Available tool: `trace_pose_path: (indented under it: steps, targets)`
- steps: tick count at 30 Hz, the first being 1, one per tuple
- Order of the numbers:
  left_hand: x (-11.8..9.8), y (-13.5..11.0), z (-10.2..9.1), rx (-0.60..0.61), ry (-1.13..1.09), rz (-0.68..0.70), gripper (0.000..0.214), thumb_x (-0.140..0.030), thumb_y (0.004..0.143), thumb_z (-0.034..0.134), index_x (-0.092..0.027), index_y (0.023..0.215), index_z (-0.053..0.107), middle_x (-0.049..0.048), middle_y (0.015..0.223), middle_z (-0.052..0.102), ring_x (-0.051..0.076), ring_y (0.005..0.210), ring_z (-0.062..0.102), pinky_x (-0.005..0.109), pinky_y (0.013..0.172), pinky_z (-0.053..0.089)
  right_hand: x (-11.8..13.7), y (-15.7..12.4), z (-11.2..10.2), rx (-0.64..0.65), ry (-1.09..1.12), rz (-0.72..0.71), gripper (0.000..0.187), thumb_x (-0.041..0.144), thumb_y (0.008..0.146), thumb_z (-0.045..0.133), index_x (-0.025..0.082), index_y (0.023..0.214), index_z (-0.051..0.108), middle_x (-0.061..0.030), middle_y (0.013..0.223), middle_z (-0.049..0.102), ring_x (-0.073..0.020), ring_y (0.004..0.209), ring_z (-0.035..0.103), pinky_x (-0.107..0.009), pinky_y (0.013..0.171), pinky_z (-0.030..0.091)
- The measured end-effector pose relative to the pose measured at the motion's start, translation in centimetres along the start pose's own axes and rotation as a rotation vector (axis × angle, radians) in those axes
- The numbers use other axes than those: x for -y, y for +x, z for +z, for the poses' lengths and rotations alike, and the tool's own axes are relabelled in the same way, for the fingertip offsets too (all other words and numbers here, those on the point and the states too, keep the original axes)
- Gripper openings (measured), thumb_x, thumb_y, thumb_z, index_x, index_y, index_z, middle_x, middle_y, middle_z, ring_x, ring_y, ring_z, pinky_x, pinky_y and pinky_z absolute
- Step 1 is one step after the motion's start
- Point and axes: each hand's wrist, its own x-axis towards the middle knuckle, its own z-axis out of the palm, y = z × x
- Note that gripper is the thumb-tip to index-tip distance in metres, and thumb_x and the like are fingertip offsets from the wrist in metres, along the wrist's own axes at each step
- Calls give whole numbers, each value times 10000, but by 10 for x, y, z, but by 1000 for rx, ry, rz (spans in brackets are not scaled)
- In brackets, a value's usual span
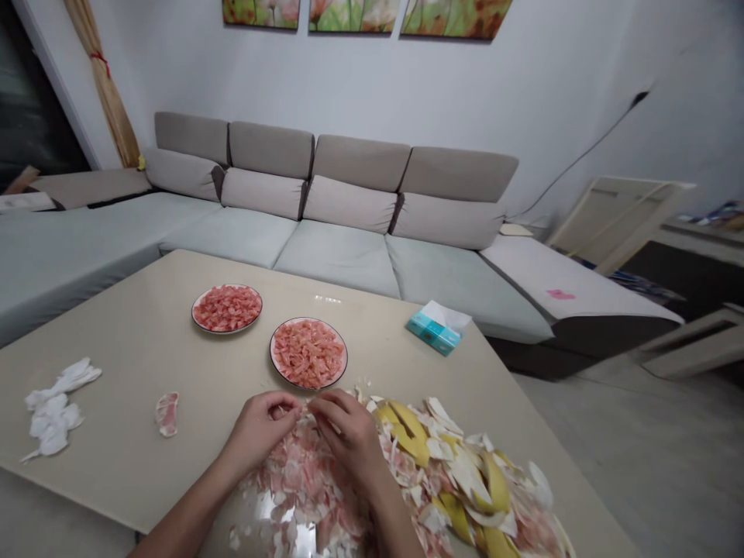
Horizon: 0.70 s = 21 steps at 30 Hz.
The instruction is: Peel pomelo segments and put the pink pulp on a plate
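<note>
My left hand (259, 434) and my right hand (346, 434) meet above the near edge of a heap of pink citrus membrane (296, 488), their fingertips pinching a small pale piece of it between them. To the right, a pile of yellow and white pomelo peel (459, 473) touches the heap. Two white plates stand ahead of my hands, the far one (194, 314) and the near one (271, 353), both heaped with pink pulp. A lone pink fruit segment (167, 414) lies left of my hands, near crumpled white tissues (55, 407).
All of this lies on a beige glossy table (116, 341). A teal tissue box (435, 329) stands near its far right edge. A long grey sectional sofa (340, 263) runs beyond the table, and a tiled floor (639, 449) lies to the right.
</note>
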Motion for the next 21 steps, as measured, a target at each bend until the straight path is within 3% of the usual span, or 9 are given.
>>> trace_pose_path:
  steps: [6,13,21]
  targets:
    - [-2,-1,2,24,-44,-29,264,-388,781,617,-144,784,718,39,724,683,185,680,581,247,626,432,0,-1,2,-25,-30,-58,239,150,914,505,232,1017,704,-92,906,683,-200,817,628,-295,694,488]
    - [-2,0,0,47,-82,-41,215,-311,772,589,-142,797,719,60,799,719,201,757,621,255,691,460,-3,-1,4,-60,-15,-95,241,114,902,510,216,1012,699,-103,903,684,-199,810,622,-295,683,483]
    - [0,-3,0,24,-5,-20,141,-276,725,656,-153,766,711,30,751,683,156,639,527,242,619,400,2,0,3,-38,107,15,164,157,901,568,214,990,694,-81,907,688,-191,819,630,-299,717,488]
